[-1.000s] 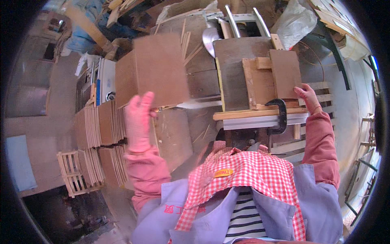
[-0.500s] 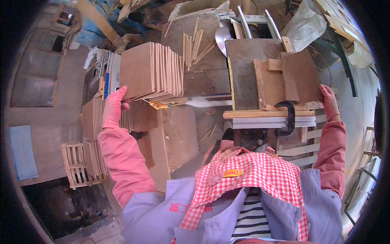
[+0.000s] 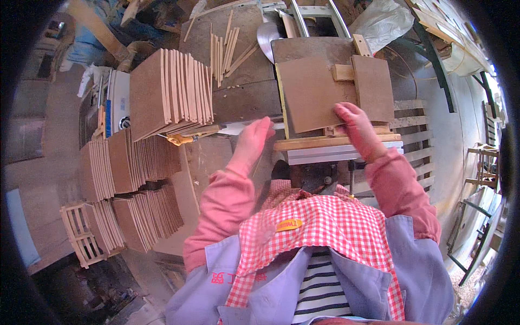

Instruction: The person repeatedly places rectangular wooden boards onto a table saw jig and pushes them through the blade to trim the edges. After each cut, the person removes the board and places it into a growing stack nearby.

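Observation:
A square brown board (image 3: pixel 310 93) lies at a slight tilt over the wooden jig on the worktable. My right hand (image 3: pixel 355 123) is closed on its near right corner, thumb and fingers together at the edge. My left hand (image 3: pixel 253 142) hovers just left of the board, fingers stretched out, holding nothing. A second brown board (image 3: pixel 374 86) leans at the right of the jig, beside a small wood block (image 3: pixel 343 72). Left of the worktable stands a stack of brown boards (image 3: pixel 147 97) on edge. My right hand and forearm hide most of the black clamp.
A wooden fence with a metal rail (image 3: pixel 341 157) runs along the table's front edge. Thin wood strips (image 3: pixel 225 51) lie on the far table. A yellow-handled tool (image 3: pixel 181 139) sits below the stack. More stacked boards (image 3: pixel 151 211) and a pallet (image 3: pixel 409 138) flank me.
My left hand has left the stack and swung right toward the worktable. My right hand has moved left from the right-hand board. Another board now lies on the jig's left side.

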A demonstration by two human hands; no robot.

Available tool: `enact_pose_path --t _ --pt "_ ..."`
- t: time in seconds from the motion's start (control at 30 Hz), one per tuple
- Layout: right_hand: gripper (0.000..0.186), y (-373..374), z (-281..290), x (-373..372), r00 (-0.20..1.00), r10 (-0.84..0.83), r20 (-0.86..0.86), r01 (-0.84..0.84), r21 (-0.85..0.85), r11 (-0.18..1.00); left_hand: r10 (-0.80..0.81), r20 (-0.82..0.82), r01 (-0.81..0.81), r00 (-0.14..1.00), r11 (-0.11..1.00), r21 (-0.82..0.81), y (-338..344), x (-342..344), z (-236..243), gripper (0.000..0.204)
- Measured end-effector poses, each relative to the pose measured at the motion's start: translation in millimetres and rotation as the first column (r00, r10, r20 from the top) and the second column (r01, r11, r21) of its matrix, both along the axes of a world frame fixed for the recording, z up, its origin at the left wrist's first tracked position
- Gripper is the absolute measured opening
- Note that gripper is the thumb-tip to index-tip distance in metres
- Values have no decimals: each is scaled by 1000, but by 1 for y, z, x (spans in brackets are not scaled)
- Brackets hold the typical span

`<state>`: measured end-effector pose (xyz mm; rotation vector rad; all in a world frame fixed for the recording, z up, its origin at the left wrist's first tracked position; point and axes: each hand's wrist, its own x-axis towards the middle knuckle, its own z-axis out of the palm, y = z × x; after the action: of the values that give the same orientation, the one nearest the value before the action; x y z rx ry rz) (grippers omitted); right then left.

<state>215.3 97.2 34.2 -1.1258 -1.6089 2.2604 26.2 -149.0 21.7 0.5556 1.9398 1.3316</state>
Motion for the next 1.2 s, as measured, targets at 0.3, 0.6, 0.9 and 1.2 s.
enact_pose_path --t 0.3,0.6,0.9,1.2 --pt "33 -1 -10 -44 805 416 423 -501 107 859 -150 70 156 986 983 -94 22 -18 -73 41" --pt "30 58 7 -64 856 249 454 -513 806 296 -172 163 188 971 978 -86 25 -11 -68 37" --pt "50 51 -28 -142 750 234 619 -617 782 -91 -67 182 92 981 987 -131 32 -4 -98 28" --pt "55 16 -14 -182 572 148 807 -805 586 -86 -184 -480 3 858 935 -354 37 12 -45 48"
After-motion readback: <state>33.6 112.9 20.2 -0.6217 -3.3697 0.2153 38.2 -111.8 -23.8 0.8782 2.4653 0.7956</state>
